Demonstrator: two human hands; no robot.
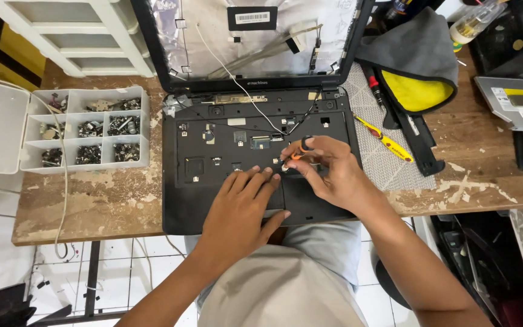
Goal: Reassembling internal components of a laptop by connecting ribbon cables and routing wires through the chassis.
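Right hand (328,172) pinching orange screwdriver (301,150)

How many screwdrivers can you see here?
3: an orange-black one in the right hand, a red one and a yellow one on the mat; others may be hidden.

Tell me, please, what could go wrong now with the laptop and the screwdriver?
1. The screwdriver in the right hand could slip and scratch the open laptop, since its tip works close to the left hand fingertips.
2. The thin white wire lies loose across the hinge area; a hand may snag it.
3. A freed screw could roll off, because the parts box sits away at the left.
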